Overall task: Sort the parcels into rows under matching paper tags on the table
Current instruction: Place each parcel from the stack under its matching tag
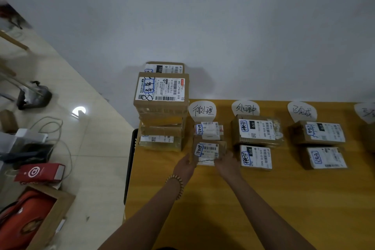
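Brown cardboard parcel [209,150] rests on the yellow bench [213,209], gripped at its ends between left hand [185,165] and right hand [227,162]; a paper tag [202,110] lies beyond both hands.

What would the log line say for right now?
hands: left hand and right hand hold small parcel | place: second under leftmost paper tag | table's left end: box stack
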